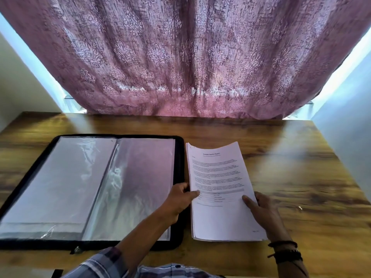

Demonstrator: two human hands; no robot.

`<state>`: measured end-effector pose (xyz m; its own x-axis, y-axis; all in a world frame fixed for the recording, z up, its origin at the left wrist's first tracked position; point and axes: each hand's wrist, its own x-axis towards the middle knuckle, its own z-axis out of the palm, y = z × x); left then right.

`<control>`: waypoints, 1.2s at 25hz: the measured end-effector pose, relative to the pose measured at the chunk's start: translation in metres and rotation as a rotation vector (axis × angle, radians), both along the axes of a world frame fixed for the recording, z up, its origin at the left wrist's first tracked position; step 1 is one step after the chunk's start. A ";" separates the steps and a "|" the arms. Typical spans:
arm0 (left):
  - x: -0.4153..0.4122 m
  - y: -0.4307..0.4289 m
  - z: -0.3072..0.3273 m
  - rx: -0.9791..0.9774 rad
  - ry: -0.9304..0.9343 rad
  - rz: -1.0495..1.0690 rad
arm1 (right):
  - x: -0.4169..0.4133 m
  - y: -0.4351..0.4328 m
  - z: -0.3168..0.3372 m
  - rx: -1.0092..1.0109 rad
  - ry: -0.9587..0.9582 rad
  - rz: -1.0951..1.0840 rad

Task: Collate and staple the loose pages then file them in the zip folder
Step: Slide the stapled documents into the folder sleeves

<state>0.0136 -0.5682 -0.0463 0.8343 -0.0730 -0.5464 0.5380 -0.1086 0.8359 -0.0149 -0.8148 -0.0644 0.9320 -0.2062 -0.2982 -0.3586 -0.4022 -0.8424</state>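
Left hand [181, 197]: the forearm enters from the lower centre and crosses the near right corner of the folder [181, 155]. The hand pinches the left edge of the stack of pages [218, 173]. The thumb lies flat on the top sheet and the other fingers are curled together at the edge, their tips hidden under the paper.

Right hand [263, 210]: the forearm enters from the lower right, with dark bracelets [285, 250] on the wrist. The hand holds the right edge of the stack the same way, with the thumb on top pointing inward. The fingers are close together along the edge and mostly out of sight.

Stack of pages: it is on the wooden table [297, 167], just beside the right edge of the folder. Its long axis runs from the person toward the curtain [180, 57], with the far end leaning slightly left. The printed side faces up, with the heading at the far end. The far edge is bowed upward and the near edge rests on the table. Whether a staple is present cannot be told.

Folder: it lies open and flat to the left of the stack, with its width running left to right. The centre fold runs near to far, and clear sleeves face up. The zip pull [77, 249] is at the near edge.

A checked sleeve [104, 263] covers the left upper arm.
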 end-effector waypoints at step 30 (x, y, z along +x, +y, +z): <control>0.023 0.003 0.050 -0.066 -0.732 -0.126 | 0.019 0.033 0.039 0.413 -0.525 -0.074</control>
